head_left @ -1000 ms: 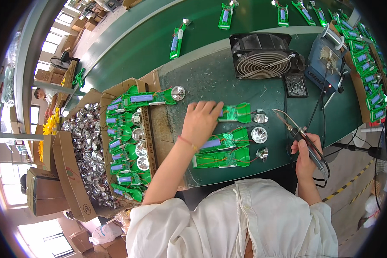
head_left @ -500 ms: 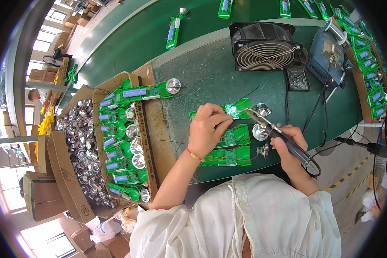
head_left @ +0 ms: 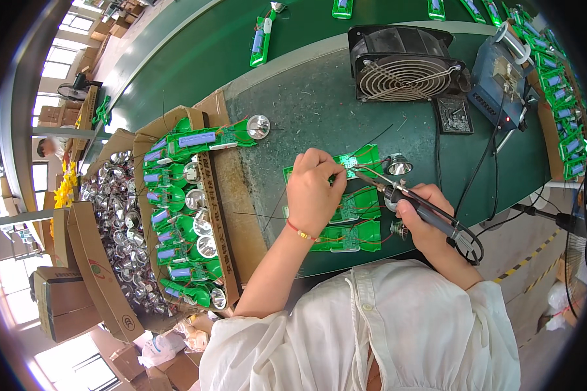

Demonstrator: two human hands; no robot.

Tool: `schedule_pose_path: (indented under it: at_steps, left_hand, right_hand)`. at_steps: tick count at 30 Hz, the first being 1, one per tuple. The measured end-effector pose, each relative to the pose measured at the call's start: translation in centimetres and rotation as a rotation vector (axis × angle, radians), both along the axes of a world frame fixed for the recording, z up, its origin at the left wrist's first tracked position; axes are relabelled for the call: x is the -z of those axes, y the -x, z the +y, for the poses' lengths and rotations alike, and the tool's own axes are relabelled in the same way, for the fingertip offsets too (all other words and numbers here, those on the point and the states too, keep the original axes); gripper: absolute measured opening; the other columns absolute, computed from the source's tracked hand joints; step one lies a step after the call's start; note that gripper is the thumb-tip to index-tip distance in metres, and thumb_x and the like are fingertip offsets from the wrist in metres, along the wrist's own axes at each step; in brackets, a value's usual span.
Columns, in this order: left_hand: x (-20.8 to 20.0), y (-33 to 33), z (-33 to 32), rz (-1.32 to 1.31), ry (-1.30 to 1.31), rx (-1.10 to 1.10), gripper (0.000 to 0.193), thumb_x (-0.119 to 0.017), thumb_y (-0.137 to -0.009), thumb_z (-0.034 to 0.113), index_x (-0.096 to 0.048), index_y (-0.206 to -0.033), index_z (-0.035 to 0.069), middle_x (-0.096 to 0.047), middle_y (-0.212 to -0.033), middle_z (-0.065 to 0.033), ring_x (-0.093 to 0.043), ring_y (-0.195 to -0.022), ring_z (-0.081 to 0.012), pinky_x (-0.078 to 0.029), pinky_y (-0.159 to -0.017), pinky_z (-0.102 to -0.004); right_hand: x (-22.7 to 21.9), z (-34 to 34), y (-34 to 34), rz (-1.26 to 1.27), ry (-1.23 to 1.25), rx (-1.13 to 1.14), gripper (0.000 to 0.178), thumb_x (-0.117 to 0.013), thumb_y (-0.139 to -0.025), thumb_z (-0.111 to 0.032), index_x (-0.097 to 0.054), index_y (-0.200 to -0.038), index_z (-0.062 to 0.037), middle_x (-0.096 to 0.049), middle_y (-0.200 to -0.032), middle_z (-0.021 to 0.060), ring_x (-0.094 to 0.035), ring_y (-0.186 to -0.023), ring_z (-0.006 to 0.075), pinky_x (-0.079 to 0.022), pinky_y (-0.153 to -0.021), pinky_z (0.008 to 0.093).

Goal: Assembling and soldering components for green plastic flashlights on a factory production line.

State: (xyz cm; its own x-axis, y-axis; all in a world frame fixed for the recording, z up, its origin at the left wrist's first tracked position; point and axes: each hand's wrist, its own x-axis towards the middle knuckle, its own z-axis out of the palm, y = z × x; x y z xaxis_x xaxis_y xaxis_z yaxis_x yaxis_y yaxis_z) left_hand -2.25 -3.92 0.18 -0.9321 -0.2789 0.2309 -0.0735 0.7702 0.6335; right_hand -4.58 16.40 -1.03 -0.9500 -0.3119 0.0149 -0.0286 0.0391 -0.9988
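Note:
My right hand (head_left: 427,210) grips a soldering iron (head_left: 437,221) with a dark handle and a feed tube clipped along it. The iron's tip meets a small circuit board (head_left: 349,162) in the farthest of three green plastic housings. Close by, my left hand (head_left: 314,192) is closed in a pinch at that board's left edge; what its fingers hold is hidden. Two more green housings (head_left: 349,236) lie nearer to me, partly under my left hand. Shiny reflector cups (head_left: 398,165) sit at the housings' right ends, joined by thin wires.
At left, a cardboard box (head_left: 218,215) holds several green housings with blue cells, beside a heap of reflectors (head_left: 117,228). A black fan (head_left: 404,72), a blue soldering station (head_left: 499,81) and a small dark tray (head_left: 452,116) stand at the back. More housings (head_left: 557,98) line the right.
The soldering iron has moved left, its tip now down on the circuit board. My right hand has shifted slightly left with it; my left hand stays pinched near the board.

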Motion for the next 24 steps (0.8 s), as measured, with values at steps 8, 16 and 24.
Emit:
schedule_pose_path:
  at_steps: [8, 16, 24]
  left_hand:
    - [0.1, 0.2, -0.2, 0.037, 0.048, 0.049, 0.006, -0.068, -0.062, 0.002, -0.064, -0.066, 0.004, -0.055, -0.077, -0.0044, -0.054, -0.072, -0.0230, -0.046, -0.061, -0.0330]
    - [0.1, 0.2, -0.3, -0.007, 0.008, 0.047, 0.005, -0.068, -0.062, 0.003, -0.064, -0.065, 0.005, -0.055, -0.077, -0.0049, -0.055, -0.074, -0.0236, -0.047, -0.062, -0.0340]
    - [-0.3, 0.6, -0.5, -0.070, -0.010, 0.042, 0.003, -0.068, -0.063, 0.006, -0.065, -0.065, 0.006, -0.057, -0.077, -0.0062, -0.057, -0.076, -0.0240, -0.048, -0.065, -0.0339]
  right_hand:
    - [0.1, 0.2, 0.2, -0.027, -0.065, -0.072, 0.016, -0.064, -0.079, -0.007, -0.051, -0.083, 0.0010, -0.057, -0.074, 0.0071, -0.056, -0.061, 0.0099, -0.045, -0.054, 0.0224]
    - [-0.6, 0.1, 0.2, 0.130, 0.015, -0.098, 0.013, -0.064, -0.078, -0.004, -0.053, -0.084, -0.0003, -0.057, -0.073, 0.0045, -0.053, -0.056, 0.0058, -0.042, -0.049, 0.0204]
    - [-0.3, 3.6, 0.8, 0.146, 0.053, 0.142, 0.013, -0.059, -0.083, -0.006, -0.049, -0.089, 0.0006, -0.056, -0.076, 0.0090, -0.056, -0.064, 0.0109, -0.047, -0.055, 0.0234]
